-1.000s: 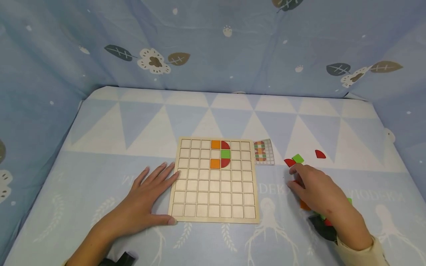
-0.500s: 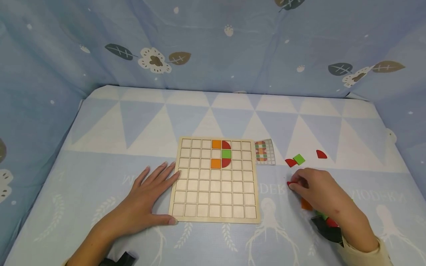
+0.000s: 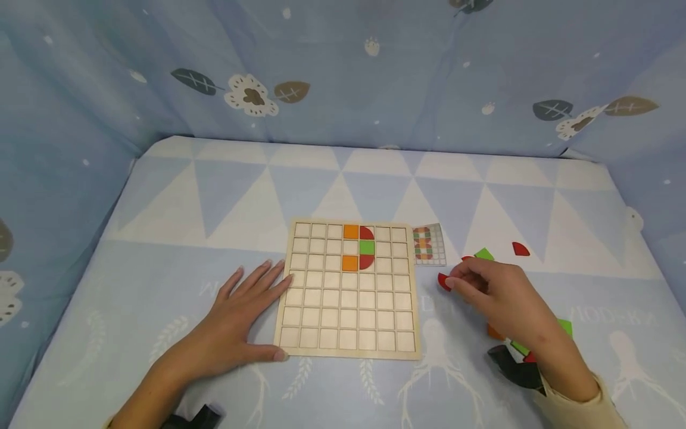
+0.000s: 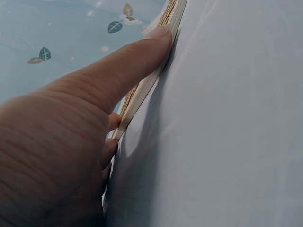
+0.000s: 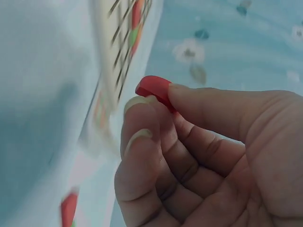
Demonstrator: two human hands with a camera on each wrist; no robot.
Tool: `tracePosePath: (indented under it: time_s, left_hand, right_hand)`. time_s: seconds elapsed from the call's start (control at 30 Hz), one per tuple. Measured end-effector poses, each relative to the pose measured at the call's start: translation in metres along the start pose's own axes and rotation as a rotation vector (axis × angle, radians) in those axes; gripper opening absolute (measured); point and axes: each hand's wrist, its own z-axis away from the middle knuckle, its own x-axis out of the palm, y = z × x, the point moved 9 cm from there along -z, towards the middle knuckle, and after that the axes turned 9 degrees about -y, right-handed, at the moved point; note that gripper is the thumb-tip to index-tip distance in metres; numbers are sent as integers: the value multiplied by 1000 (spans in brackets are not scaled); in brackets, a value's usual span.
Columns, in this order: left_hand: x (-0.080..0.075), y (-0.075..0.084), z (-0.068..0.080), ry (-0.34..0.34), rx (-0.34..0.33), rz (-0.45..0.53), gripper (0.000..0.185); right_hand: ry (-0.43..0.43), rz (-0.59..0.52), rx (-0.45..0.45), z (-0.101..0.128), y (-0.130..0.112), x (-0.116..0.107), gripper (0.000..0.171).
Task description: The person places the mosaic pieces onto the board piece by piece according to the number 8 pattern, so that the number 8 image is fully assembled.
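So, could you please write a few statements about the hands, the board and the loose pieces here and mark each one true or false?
1. The right hand pinches a red piece between thumb and fingers. True.
2. The left hand lies flat on the middle of the wooden grid board. False: it rests on the cloth with its fingers against the board's left edge.
3. Five coloured pieces sit in the board's cells. True: two orange, two red and one green.
4. The pattern card lies to the left of the board. False: it lies by the board's upper right corner.
5. A red quarter-round piece lies alone on the cloth beyond the right hand. True.
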Motion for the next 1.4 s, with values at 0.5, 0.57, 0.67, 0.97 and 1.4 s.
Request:
tracePosePath:
  time_s: [0.5, 0.57, 0.67, 0.97, 1.4]
  left_hand:
    - [12, 4, -14, -22, 4, -39, 117]
    - [11, 5, -13, -20, 2, -49, 117]
    - [8, 4, -9, -5, -4, -67, 117]
    - [3, 1, -1, 30, 7, -79, 115]
    - [3, 0, 1, 37, 5, -88, 115]
  right_hand:
    - [-170, 15, -217, -102, -80, 70, 9]
    - [-170, 28, -211, -108, -84, 77, 9]
    - [-147, 29, -204, -114, -89, 82, 9]
    - [-104, 34, -187, -124, -96, 87, 9]
    - [-79, -43, -243, -125, -97, 85, 10]
